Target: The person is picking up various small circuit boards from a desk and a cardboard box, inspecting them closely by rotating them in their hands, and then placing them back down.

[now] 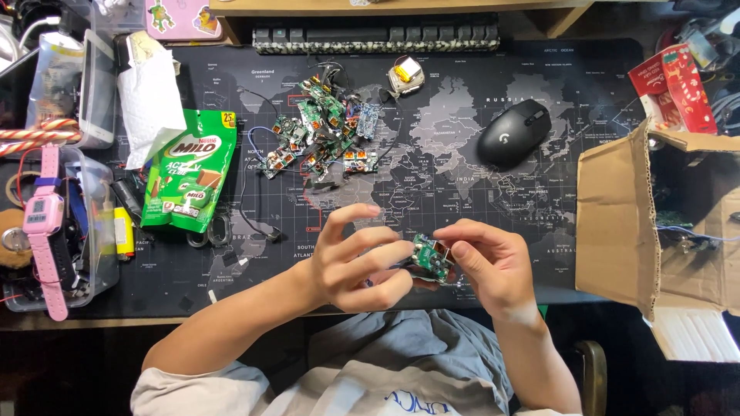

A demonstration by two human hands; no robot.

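A small green circuit board (432,258) with silver parts is held between both hands above the near edge of a dark world-map desk mat (432,177). My left hand (351,262) grips its left side with thumb and lower fingers, index finger raised. My right hand (489,262) pinches its right side from above. Farther back on the mat lies a pile of several similar small circuit boards (320,131) with loose wires.
A black computer mouse (514,132) sits on the mat at right. An open cardboard box (617,223) stands at the right edge. A green snack pouch (189,169), a white padded envelope (150,96), a pink watch (46,223) on a plastic bin and a keyboard (378,35) surround the mat.
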